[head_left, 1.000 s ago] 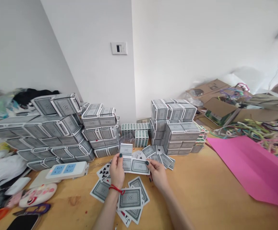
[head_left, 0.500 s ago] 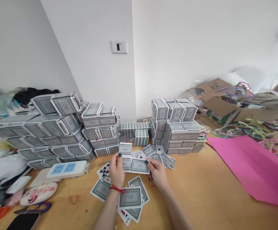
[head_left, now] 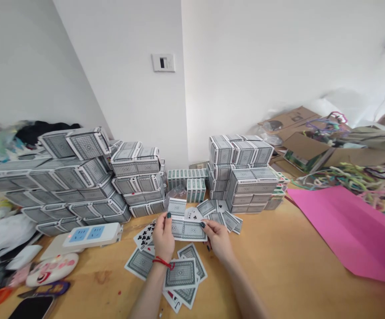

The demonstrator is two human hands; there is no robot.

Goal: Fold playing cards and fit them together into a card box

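My left hand point(head_left: 164, 235), with a red string at the wrist, pinches the left side of some grey patterned playing cards point(head_left: 194, 230). One part of these cards point(head_left: 176, 208) stands up above the thumb, seemingly folded or set crosswise. My right hand point(head_left: 216, 237) grips the right end of the same cards between thumb and fingers. Under and in front of my left wrist, loose playing cards point(head_left: 180, 274) lie overlapping on the wooden table point(head_left: 278, 261). More loose cards point(head_left: 215, 218) lie behind my right hand, and a ten of clubs point(head_left: 145, 238) sits left of my left hand.
Stacked blocks built of cards stand at left point(head_left: 89, 144), at centre left point(head_left: 135, 166) and at right point(head_left: 252, 186). Small green card boxes point(head_left: 196, 189) stand between them. A power strip point(head_left: 92, 235), a phone point(head_left: 33, 307), a box cutter point(head_left: 46, 289) and pink paper point(head_left: 348, 235) flank the work area.
The upright part of the held cards has shifted slightly right and tilted. My left hand has moved a little to the right; my right hand keeps nearly the same place.
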